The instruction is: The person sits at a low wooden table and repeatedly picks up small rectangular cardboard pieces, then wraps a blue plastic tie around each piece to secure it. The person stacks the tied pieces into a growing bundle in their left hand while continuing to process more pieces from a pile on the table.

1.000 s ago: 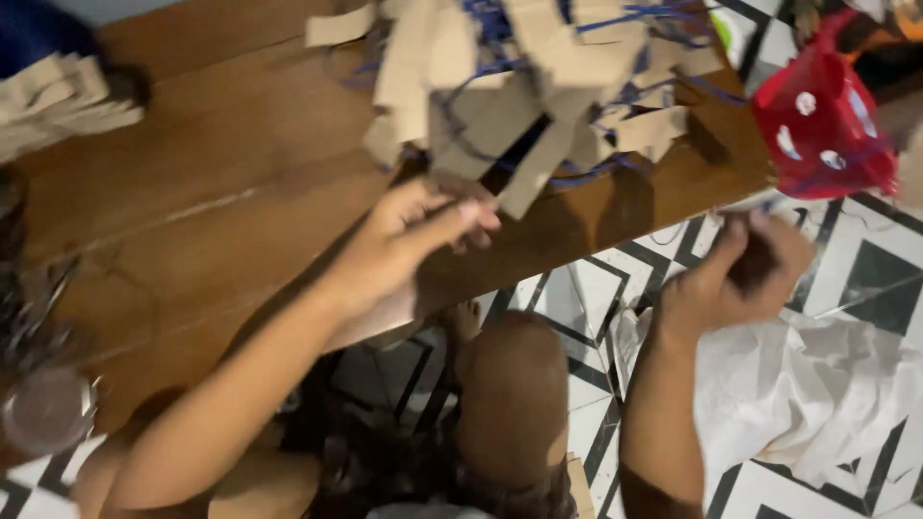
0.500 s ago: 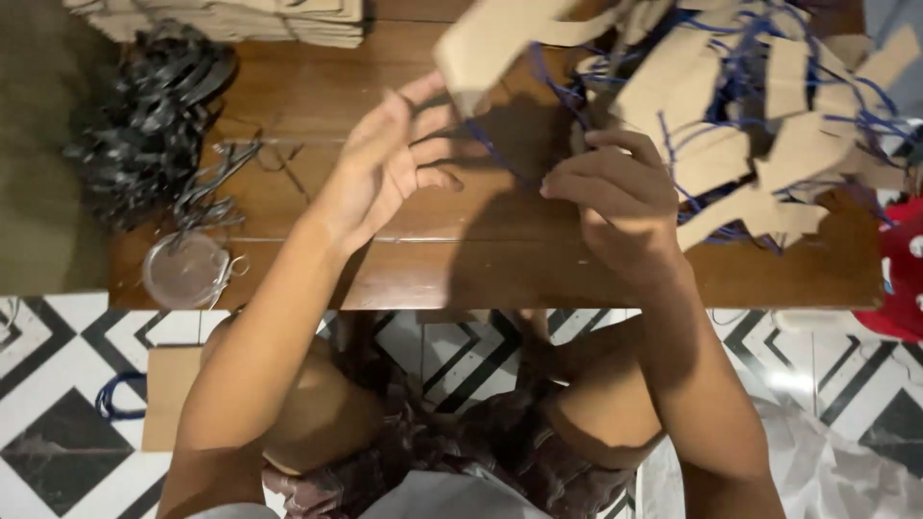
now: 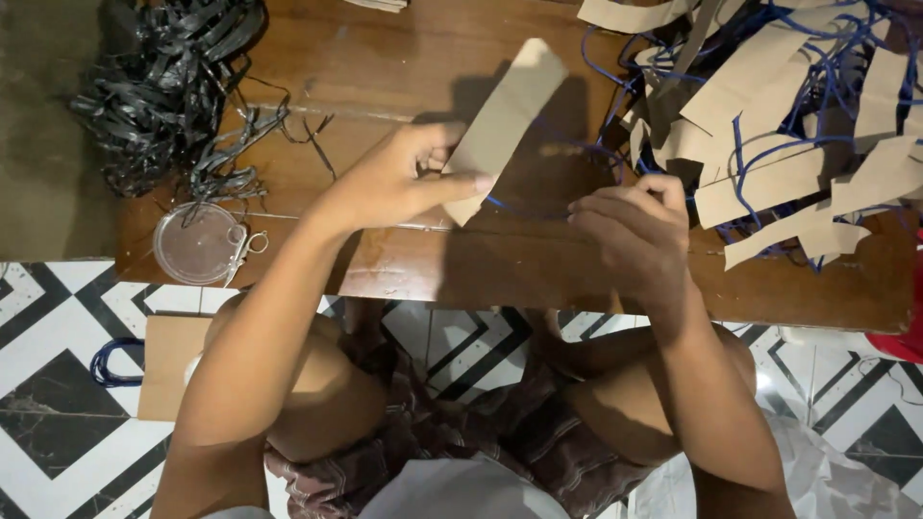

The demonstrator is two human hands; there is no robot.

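Note:
My left hand pinches the lower end of a tan cardboard strip, which tilts up and to the right above the low wooden table. A blue cord runs from the strip's lower end toward my right hand, whose fingers are closed on the cord. Both hands hover just above the table's front half, a short gap apart.
A heap of cardboard strips with blue cords fills the table's right side. A tangle of black straps lies at the left, with a clear round lid near it. On the tiled floor lies a cardboard piece with a blue loop.
The view has settled on the table. My left hand has brought the cardboard strip down and toward the middle; my right hand has moved closer to it, holding the blue cord.

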